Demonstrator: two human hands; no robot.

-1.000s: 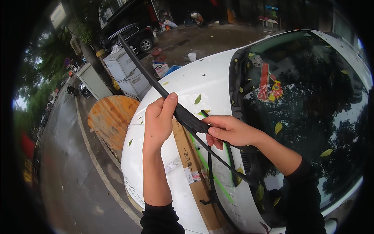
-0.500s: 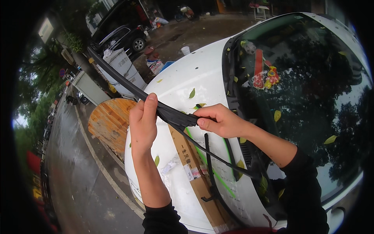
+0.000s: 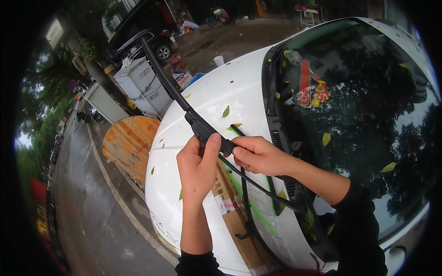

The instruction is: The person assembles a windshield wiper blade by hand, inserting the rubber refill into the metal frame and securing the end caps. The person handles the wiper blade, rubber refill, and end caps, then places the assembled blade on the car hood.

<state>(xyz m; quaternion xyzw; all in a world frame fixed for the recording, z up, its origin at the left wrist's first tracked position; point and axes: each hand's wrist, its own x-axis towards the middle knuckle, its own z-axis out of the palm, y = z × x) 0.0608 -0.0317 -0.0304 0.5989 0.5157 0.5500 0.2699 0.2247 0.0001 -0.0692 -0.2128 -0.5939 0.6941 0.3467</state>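
My left hand (image 3: 200,158) has shifted right and down along the black wiper blade (image 3: 168,87), from the long strip to the thick middle joint, so my two hands now nearly meet. The blade's far end points more steeply upward than half a second ago. My left thumb presses on the joint, fingers curled beneath it. My right hand (image 3: 260,155) pinches the joint's lower end between thumb and forefinger. The blade is in the air above a white car hood (image 3: 248,69); a thin black wiper arm (image 3: 253,183) slants from my hands toward the windshield's base.

Writing, from the left: dark script on the car's front edge, then a brown carton (image 3: 235,230) on the hood with black printed characters and a white label (image 3: 227,206).

Around me, left to right: a wet grey road (image 3: 87,184), a round wooden board (image 3: 129,145), a pale metal cabinet (image 3: 147,85), fallen leaves (image 3: 225,111) on the glossy hood, bright green strips (image 3: 262,218) beside the carton, and the dark, reflective windshield (image 3: 354,142).
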